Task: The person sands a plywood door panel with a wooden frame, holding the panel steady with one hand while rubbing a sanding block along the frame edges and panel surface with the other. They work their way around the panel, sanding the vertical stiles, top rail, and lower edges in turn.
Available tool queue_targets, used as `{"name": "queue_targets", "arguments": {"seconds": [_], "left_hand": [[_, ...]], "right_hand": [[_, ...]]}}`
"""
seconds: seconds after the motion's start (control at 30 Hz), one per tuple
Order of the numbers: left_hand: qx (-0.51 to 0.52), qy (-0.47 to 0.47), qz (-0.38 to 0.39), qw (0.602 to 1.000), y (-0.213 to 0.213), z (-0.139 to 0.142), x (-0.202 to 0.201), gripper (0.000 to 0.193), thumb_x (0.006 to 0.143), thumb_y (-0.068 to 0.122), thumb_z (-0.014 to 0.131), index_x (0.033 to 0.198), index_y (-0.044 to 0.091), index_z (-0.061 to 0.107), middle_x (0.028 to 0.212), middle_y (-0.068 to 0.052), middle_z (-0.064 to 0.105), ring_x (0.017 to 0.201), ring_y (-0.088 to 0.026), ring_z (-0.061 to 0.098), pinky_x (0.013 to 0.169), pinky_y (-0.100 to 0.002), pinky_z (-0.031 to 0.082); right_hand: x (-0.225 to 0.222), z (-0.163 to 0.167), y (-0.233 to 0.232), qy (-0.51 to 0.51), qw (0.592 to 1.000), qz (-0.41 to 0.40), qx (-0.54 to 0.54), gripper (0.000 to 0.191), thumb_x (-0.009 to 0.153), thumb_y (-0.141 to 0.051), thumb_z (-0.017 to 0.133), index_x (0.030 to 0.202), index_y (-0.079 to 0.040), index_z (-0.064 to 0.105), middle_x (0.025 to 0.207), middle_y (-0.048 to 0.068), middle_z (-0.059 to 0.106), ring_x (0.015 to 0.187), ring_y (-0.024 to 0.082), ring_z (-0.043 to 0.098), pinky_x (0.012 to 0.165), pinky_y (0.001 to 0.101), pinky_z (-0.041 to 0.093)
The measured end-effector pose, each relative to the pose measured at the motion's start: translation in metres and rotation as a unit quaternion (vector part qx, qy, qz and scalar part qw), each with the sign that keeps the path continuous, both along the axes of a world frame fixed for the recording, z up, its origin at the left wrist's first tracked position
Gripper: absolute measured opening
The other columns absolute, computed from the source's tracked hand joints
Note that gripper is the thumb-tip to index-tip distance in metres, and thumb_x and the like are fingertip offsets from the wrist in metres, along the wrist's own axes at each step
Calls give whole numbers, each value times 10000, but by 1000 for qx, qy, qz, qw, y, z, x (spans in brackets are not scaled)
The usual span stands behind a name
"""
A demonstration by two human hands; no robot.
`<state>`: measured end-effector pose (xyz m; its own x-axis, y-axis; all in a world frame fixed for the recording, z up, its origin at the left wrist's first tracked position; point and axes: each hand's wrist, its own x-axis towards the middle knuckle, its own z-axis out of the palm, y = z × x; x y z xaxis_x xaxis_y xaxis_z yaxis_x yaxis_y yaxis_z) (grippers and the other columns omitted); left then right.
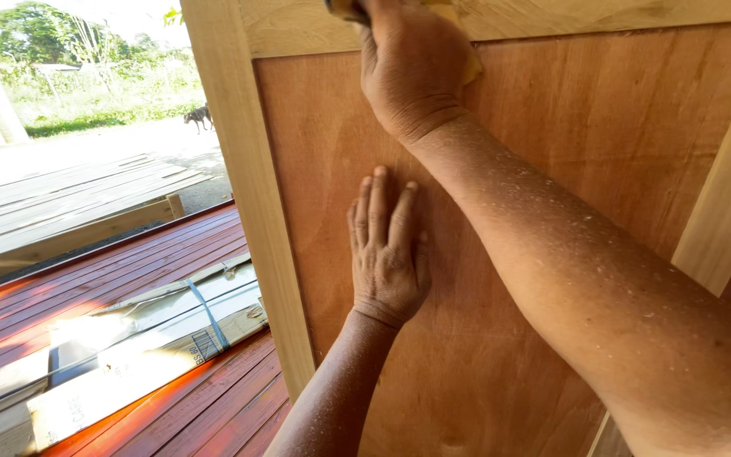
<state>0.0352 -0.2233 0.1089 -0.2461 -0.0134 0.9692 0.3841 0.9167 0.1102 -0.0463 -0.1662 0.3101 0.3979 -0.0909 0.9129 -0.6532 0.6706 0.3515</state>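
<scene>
Left hand [387,254]: lies flat, fingers together and stretched, palm on the reddish panel [552,152] at frame centre; it holds nothing.
Right hand [412,63]: at the top centre, closed over a yellowish sanding sheet [469,68], pressing it where the panel meets the pale top rail [594,17].
Panel edges: pale left post [251,195] runs down from the upper left; a pale slanted rail [725,203] borders the right side.
Open room: bare panel spreads below and right of the left hand.
Beyond the post: red boards [129,262] with a strapped bundle [145,338], lower left.
Far: sunlit planks [61,199], grass, a dog [199,116], upper left.
</scene>
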Motion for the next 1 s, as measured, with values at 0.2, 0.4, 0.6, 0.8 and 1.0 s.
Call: {"name": "queue_targets", "arguments": {"seconds": [0.2, 0.4, 0.6, 0.8, 1.0], "left_hand": [[46, 25, 100, 994, -33, 23, 1, 561, 1025, 292, 482, 1548, 92, 444, 1680, -225, 246, 1582, -390, 174, 1280, -572, 77], [91, 58, 79, 991, -54, 33, 2, 588, 970, 258, 560, 1526, 94, 466, 1683, -219, 290, 1587, -397, 206, 1293, -574, 92], [112, 45, 95, 988, -60, 38, -5, 592, 944, 249, 557, 1516, 117, 481, 1677, -164, 306, 1581, -351, 219, 1267, -592, 44], [94, 38, 67, 993, -78, 35, -4, 569, 979, 225, 506, 1530, 93, 461, 1677, -130, 351, 1587, -323, 244, 1273, -602, 27], [81, 49, 66, 993, -84, 34, -6, 513, 1024, 256, 485, 1501, 69, 455, 1654, -148, 391, 1596, -328, 265, 1285, -595, 49]], "right_hand": [[17, -3, 92, 14, 1000, 5, 26, 93, 1027, -49, 644, 1094, -91, 694, 865, 53, 714, 673, 154, 666, 574, 305, 552], [4, -22, 193, 45, 991, -57, -114, 167, 1143, -40, 496, 1279, 12, 576, 987, 74, 724, 906, 207, 745, 750, 323, 575], [7, -20, 96, -19, 990, -11, -141, 108, 1150, -99, 620, 1240, -39, 613, 1008, 185, 697, 927, 396, 705, 795, 485, 551], [37, -11, -46, -50, 999, 0, -17, 304, 869, -37, 629, 1167, -100, 629, 856, 155, 695, 755, 391, 673, 673, 546, 510], [54, -2, -130, -43, 992, 23, 120, 192, 912, -96, 595, 1085, -179, 596, 750, 55, 694, 672, 300, 710, 535, 469, 531]]}}
